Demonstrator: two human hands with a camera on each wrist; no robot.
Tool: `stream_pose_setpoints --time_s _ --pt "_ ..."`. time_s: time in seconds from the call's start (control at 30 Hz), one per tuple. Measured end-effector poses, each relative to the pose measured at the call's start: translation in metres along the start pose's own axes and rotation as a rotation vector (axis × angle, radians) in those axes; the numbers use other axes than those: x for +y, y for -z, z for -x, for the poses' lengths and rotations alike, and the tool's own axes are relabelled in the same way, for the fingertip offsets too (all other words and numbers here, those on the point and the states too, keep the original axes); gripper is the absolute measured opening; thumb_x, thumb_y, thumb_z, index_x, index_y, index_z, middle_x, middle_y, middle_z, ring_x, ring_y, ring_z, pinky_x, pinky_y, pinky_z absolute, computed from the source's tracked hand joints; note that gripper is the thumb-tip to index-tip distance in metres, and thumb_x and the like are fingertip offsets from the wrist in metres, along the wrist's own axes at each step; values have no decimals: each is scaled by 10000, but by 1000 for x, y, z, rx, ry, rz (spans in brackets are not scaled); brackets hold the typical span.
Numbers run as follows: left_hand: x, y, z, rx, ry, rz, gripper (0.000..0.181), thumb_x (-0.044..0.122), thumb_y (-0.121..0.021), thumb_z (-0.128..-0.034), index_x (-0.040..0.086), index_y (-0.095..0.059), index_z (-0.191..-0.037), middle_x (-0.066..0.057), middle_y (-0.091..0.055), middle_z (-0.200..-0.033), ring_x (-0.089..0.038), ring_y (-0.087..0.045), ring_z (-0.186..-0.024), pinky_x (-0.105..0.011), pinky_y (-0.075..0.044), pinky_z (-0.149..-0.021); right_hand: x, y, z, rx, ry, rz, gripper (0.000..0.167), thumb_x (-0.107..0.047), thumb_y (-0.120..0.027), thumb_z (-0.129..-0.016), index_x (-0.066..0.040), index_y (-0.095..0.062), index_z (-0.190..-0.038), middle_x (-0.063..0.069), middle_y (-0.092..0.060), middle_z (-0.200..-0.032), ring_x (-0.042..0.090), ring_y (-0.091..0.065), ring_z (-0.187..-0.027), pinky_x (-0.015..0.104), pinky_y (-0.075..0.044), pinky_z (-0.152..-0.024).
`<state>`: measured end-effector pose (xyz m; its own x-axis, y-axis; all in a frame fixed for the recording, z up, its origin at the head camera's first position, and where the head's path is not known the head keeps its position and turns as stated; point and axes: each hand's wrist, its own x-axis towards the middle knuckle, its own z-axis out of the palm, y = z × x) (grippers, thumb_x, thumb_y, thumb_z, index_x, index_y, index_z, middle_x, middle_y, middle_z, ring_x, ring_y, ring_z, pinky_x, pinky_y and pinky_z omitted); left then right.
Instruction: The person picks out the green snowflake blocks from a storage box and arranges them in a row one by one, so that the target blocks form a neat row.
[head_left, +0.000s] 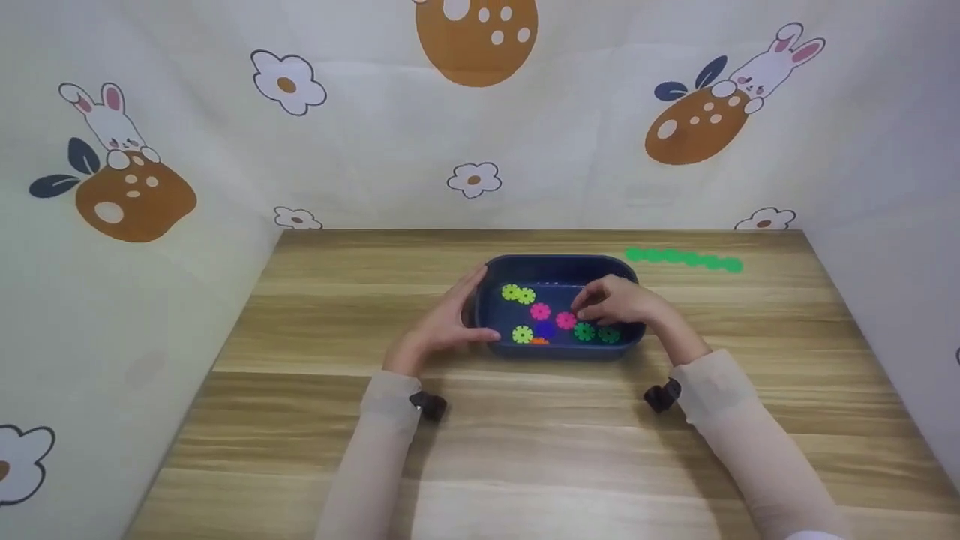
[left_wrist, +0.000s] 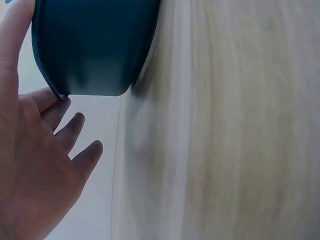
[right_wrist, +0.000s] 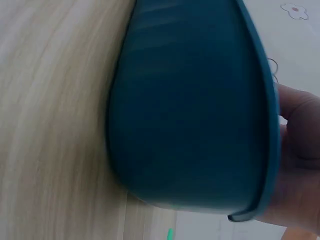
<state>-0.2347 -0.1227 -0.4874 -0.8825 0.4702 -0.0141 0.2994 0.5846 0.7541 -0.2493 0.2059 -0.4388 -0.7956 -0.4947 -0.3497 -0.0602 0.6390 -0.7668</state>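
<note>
A dark blue plastic basin (head_left: 559,351) stands on the table, holding several notched, snowflake-shaped plastic discs. My left hand (head_left: 442,322) spans the basin's left end, its thumb at the front rim. In the left wrist view, the left hand's fingers (left_wrist: 75,132) are loosely extended, with some against the rim. Over the right end, my right hand (head_left: 619,300) reaches inside with bent fingers beside a pink disc (head_left: 566,320); whether they pinch anything is hidden. Nearby lie a green disc (head_left: 584,331), another pink disc (head_left: 540,311) and a yellow-green disc (head_left: 522,334).
Behind the basin's right end, a row of joined green discs (head_left: 684,257) lies on the wooden table (head_left: 525,435). A joined yellow-green pair (head_left: 518,293), a blue disc (head_left: 546,330) and a partly hidden orange piece (head_left: 540,341) are in the basin. Patterned cloth (head_left: 375,135) hangs behind the table.
</note>
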Motion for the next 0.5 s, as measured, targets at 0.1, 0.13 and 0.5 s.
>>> stream_pose_setpoints --time_s 0.1,0.13,0.5 --pt "-1 -1 0 7 -6 0 1143 451 -849 -754 227 -134 -1617 -64 -107 -1697 -277 -122 -1564 -498 -163 -1264 1 -3 -5 -23 34 149 267 -115 -675 -924 29 -698 -1148 188 -701 -1141 175 -654 -961 347 -578 -880" --pt "-1 0 -1 10 -7 -1 1140 448 -850 -754 226 -138 -1616 -57 -112 -1697 -274 -127 -1563 -495 -165 -1265 1 -3 -6 -30 51 180 263 -107 -684 -913 29 -702 -1138 183 -710 -1120 179 -653 -961 322 -562 -873" --pt "1 1 -1 -3 0 -21 1129 460 -835 -769 240 -123 -1617 -72 -83 -1700 -271 -96 -1569 -509 -157 -1263 6 -9 -11 -301 91 137 208 -66 -642 -927 18 -701 -1108 146 -716 -1113 93 -627 -978 185 -509 -852"
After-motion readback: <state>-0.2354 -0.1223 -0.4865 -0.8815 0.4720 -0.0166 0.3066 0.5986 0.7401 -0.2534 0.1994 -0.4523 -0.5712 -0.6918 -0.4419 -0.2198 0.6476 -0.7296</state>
